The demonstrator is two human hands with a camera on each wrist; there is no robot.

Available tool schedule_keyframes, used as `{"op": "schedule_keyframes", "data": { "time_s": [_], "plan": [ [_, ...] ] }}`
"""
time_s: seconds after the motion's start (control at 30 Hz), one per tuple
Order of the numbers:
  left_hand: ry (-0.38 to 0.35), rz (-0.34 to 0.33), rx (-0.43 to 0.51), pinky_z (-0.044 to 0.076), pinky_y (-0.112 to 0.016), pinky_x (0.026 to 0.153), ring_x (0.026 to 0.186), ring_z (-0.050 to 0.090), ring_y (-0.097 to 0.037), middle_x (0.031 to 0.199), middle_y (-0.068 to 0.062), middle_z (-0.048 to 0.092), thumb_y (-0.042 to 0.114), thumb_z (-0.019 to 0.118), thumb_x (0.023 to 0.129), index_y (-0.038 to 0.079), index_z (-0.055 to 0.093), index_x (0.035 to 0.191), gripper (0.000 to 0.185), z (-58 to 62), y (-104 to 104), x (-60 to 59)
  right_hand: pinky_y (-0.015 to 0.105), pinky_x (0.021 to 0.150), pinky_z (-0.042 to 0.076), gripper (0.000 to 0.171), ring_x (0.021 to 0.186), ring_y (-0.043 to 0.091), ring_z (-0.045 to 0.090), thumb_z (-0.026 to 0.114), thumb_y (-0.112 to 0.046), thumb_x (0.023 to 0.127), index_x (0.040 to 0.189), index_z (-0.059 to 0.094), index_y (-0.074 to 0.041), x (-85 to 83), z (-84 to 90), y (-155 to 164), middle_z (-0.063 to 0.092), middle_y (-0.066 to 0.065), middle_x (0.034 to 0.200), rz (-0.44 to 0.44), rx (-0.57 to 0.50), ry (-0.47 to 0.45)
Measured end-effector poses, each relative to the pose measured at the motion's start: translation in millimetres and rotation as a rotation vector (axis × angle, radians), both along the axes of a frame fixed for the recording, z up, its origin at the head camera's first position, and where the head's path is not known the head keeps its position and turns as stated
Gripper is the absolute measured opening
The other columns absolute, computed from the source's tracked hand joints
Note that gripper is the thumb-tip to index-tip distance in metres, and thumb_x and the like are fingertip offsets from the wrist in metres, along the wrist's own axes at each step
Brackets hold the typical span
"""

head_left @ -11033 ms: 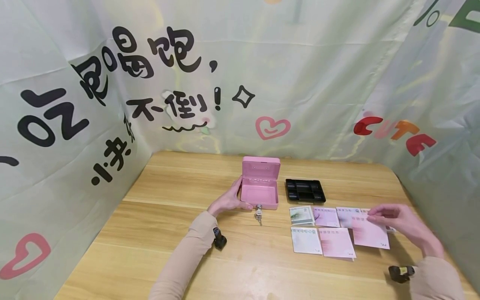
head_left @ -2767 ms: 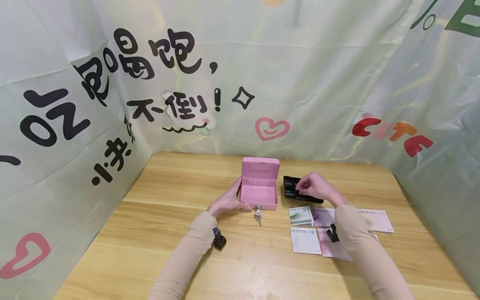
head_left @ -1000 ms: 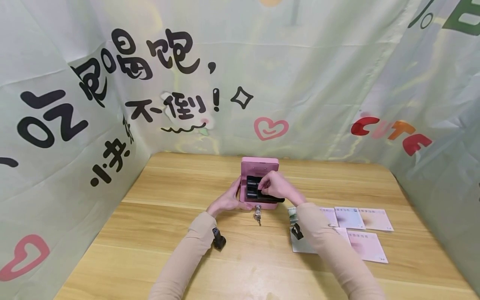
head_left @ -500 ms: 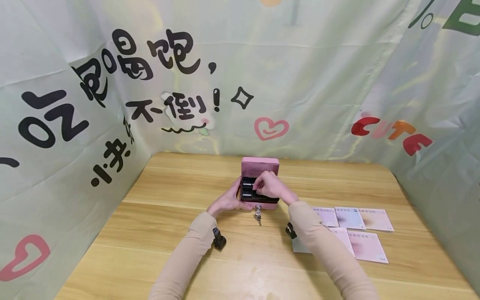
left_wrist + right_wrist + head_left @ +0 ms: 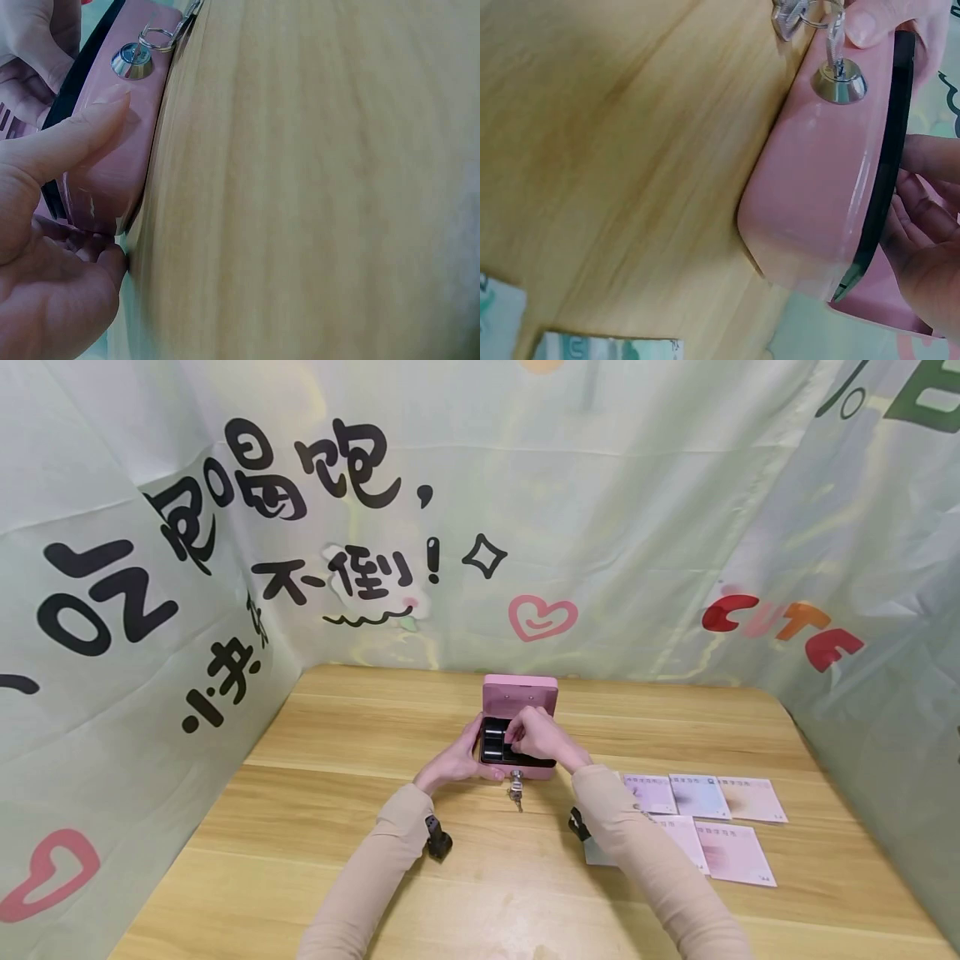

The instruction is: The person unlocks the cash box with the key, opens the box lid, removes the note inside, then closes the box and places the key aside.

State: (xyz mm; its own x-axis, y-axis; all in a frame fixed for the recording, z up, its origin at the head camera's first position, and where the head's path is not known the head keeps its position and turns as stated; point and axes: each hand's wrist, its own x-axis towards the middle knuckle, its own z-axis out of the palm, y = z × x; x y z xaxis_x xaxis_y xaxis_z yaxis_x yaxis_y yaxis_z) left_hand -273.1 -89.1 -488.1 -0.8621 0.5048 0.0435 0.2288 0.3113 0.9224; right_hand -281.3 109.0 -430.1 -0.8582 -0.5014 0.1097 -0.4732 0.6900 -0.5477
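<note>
A pink metal cash box (image 5: 534, 768) stands on the wooden table (image 5: 337, 827) with its lid (image 5: 521, 692) raised. My left hand (image 5: 453, 764) grips the box's left front corner, thumb (image 5: 82, 131) on the front wall below the lock (image 5: 131, 60). My right hand (image 5: 536, 737) holds a black compartment tray (image 5: 493, 745) that sits low in the box's opening. In the right wrist view the tray's edge (image 5: 889, 180) lies along the box rim (image 5: 817, 187), with my right fingers (image 5: 930, 225) on it. A key (image 5: 832, 45) is in the lock, with a ring of keys (image 5: 515, 792) hanging from it.
Several pink and green paper notes (image 5: 701, 795) lie in rows on the table right of the box, partly under my right forearm. Printed cloth walls (image 5: 480, 527) enclose the table on the left, back and right. Small black wrist cameras (image 5: 437, 842) sit on both sleeves.
My right hand left the notes, picked up the black tray right of the box and carried it into the box, where it now sits lower. The left hand has stayed on the box.
</note>
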Motion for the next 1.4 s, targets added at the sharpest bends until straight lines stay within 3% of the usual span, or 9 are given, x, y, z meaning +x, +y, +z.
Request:
{"op": "schedule_keyframes", "data": {
  "time_s": [0.53, 0.93, 1.17, 1.4],
  "plan": [
    [-0.042, 0.020, 0.000, 0.012, -0.059, 0.128, 0.152, 0.022, -0.041, 0.166, -0.024, 0.016, 0.003, 0.088, 0.072, 0.015, 0.009, 0.163, 0.121, 0.8, 0.4, 3.5, 0.026, 0.071, 0.062, 0.019, 0.073, 0.016, 0.071, 0.070, 0.010, 0.073, 0.085, 0.078, -0.001, -0.5, -9.0, 1.4, 0.078, 0.012, 0.084, -0.015, -0.005, -0.017],
    [-0.044, 0.018, -0.010, 0.010, -0.060, 0.128, 0.153, 0.021, -0.042, 0.167, -0.024, 0.013, 0.003, 0.087, 0.071, 0.015, 0.007, 0.163, 0.123, 0.6, 1.0, 3.1, 0.027, 0.072, 0.062, 0.012, 0.076, 0.018, 0.073, 0.078, 0.005, 0.077, 0.089, 0.077, 0.001, 2.2, -7.9, 2.8, 0.078, 0.014, 0.086, -0.013, -0.053, -0.020],
    [-0.047, 0.030, -0.031, 0.013, -0.060, 0.127, 0.152, 0.022, -0.042, 0.167, -0.023, 0.015, 0.005, 0.088, 0.071, 0.016, 0.008, 0.163, 0.123, 0.7, 0.4, 1.4, 0.031, 0.075, 0.061, 0.019, 0.080, 0.021, 0.071, 0.079, -0.003, 0.082, 0.099, 0.074, 0.005, 5.8, -7.9, 3.8, 0.076, 0.018, 0.090, -0.094, -0.237, -0.065],
    [-0.025, 0.022, -0.028, 0.012, -0.058, 0.128, 0.153, 0.021, -0.039, 0.166, -0.023, 0.015, 0.005, 0.089, 0.070, 0.015, 0.007, 0.163, 0.124, 1.5, 0.4, 1.0, 0.022, 0.073, 0.054, 0.030, 0.083, 0.025, 0.068, 0.080, -0.009, 0.083, 0.108, 0.071, 0.006, 11.2, -10.3, 3.2, 0.073, 0.022, 0.097, -0.244, -0.432, -0.049]
  ]
}}
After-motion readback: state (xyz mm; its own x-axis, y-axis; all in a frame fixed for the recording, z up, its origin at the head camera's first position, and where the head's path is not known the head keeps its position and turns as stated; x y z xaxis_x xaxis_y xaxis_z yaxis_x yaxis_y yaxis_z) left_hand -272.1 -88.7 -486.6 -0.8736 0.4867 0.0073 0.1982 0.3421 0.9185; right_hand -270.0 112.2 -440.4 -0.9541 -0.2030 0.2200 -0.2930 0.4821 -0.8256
